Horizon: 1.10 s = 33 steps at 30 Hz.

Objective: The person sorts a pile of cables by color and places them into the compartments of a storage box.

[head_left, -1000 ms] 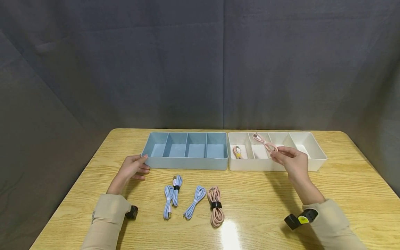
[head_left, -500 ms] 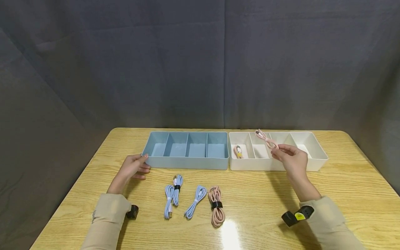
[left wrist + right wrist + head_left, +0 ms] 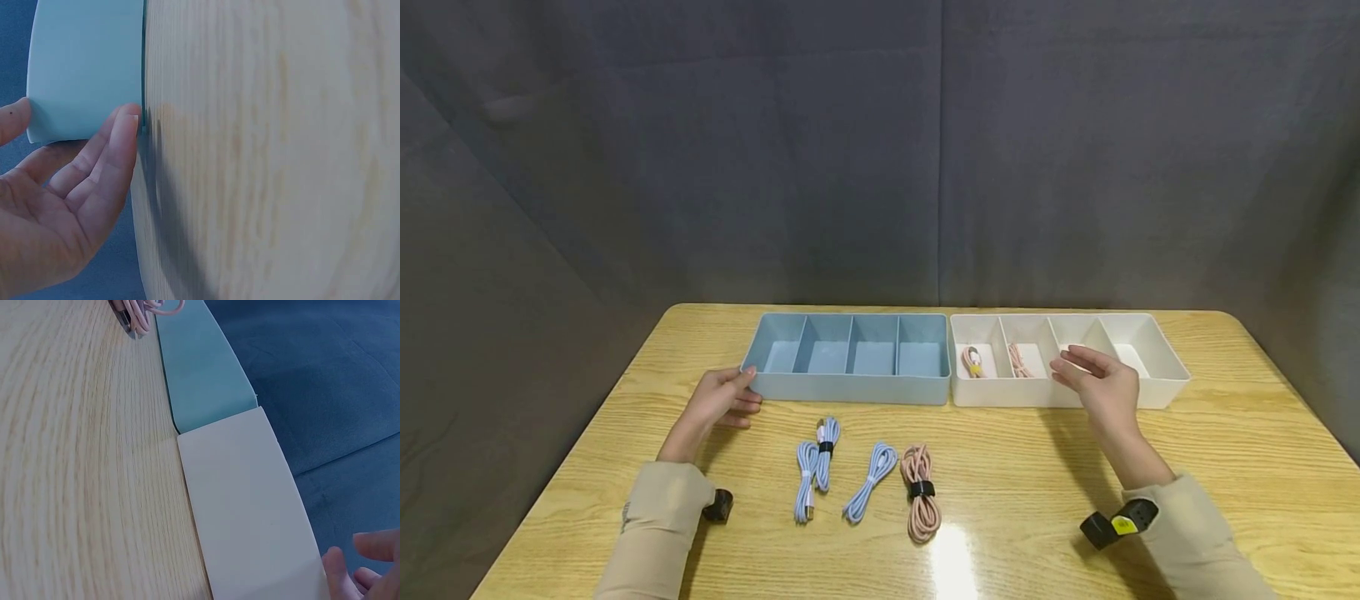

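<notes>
At the left end of the blue divided box (image 3: 850,388), my left hand (image 3: 718,402) has its thumb at the rim of the front corner. In the left wrist view, its extended fingers (image 3: 103,159) lie at the box's end. My right hand (image 3: 1101,387) hovers over the front edge of the white divided box (image 3: 1037,393), thumb and fingers apart and holding nothing. A coiled pink cable (image 3: 1018,362) lies in the white box's second compartment from the left, partly hidden by the front wall. Another pink cable with a yellow tie (image 3: 972,363) is in the first.
In front of the boxes on the wooden table (image 3: 1000,517) lie a light blue cable (image 3: 806,479), a second with a black strap (image 3: 827,454), a third (image 3: 871,483) and a thicker pink cable (image 3: 921,493). A dark curtain (image 3: 775,167) hangs behind.
My right hand has let go of the pink cable, which dropped into the white box's second compartment; its fingers have parted. My left hand has stayed at the blue box's corner.
</notes>
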Each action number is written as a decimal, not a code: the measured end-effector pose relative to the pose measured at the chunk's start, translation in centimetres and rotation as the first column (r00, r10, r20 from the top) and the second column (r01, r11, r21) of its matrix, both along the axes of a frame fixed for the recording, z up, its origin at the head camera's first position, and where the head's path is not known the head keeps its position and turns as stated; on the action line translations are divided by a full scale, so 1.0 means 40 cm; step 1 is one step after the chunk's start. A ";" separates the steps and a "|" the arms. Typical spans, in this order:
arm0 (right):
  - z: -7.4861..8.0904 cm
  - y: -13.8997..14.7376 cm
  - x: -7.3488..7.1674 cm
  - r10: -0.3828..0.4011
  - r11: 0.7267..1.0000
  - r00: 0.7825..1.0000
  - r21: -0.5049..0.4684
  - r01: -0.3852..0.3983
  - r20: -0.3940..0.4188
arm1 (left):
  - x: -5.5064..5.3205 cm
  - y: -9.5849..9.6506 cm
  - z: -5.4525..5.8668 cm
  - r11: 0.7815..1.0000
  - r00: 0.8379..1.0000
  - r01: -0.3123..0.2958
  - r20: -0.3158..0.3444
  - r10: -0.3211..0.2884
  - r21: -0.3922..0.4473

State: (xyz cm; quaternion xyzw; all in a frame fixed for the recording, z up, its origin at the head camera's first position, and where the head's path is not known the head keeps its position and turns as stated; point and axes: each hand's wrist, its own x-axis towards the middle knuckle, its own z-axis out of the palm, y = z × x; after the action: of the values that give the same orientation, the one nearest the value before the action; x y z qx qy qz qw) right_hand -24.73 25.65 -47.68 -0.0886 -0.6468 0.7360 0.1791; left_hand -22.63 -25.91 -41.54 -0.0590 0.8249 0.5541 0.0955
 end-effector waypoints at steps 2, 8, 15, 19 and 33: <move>0.000 0.000 0.000 0.004 1.000 1.000 0.010 -0.004 0.001 | 0.000 0.002 0.004 1.000 1.000 -0.005 0.005 0.005 0.002; 0.000 0.000 0.006 0.050 0.998 0.999 0.025 -0.050 -0.010 | -0.006 -0.003 0.000 1.000 1.000 -0.009 0.018 0.009 -0.003; -0.007 -0.002 0.017 0.094 0.993 0.995 0.067 -0.092 -0.016 | -0.014 -0.012 -0.012 1.000 1.000 -0.013 0.027 0.013 0.009; -0.008 -0.006 0.026 0.095 0.992 0.995 0.087 -0.095 0.001 | -0.008 -0.007 -0.004 1.000 1.000 -0.007 0.025 0.007 0.000; 0.186 -0.106 0.167 0.254 0.911 0.958 0.298 -0.283 0.133 | 0.000 -0.007 -0.008 1.000 1.000 0.005 -0.011 -0.005 0.025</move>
State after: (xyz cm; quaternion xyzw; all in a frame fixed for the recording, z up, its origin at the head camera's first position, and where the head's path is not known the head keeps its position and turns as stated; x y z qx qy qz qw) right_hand -18.04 21.40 -40.26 -0.0025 -0.7691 0.6364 0.0582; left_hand -22.64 -26.20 -41.86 -0.0527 0.8186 0.5642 0.0934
